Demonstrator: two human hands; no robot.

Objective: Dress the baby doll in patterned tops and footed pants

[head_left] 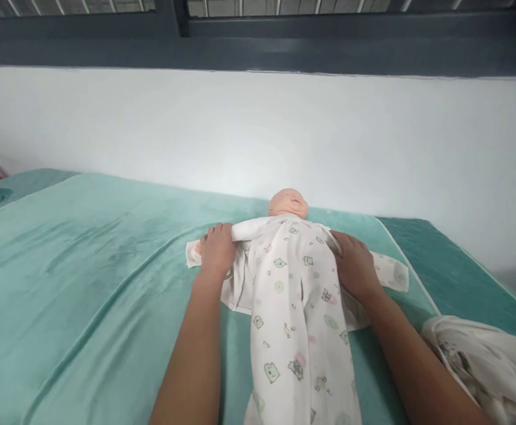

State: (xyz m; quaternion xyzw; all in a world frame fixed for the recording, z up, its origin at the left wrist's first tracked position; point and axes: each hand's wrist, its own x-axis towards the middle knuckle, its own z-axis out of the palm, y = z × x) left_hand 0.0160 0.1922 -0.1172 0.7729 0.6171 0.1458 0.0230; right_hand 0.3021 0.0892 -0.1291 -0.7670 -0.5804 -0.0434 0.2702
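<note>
A baby doll (288, 203) lies on its back on a teal blanket (85, 277), its head toward the wall. It wears a white romper (295, 313) printed with small animals. My left hand (217, 249) rests on the doll's outstretched sleeve at the left, fingers curled over the cloth. My right hand (355, 265) lies flat on the romper's other side, over the chest and the right sleeve. Both forearms reach in from the bottom of the view.
A white wall (258, 130) runs just behind the bed, under a dark window frame (258, 41). A bundle of white printed cloth (483, 360) lies at the lower right. The darker teal mattress edge (461, 271) shows at the right.
</note>
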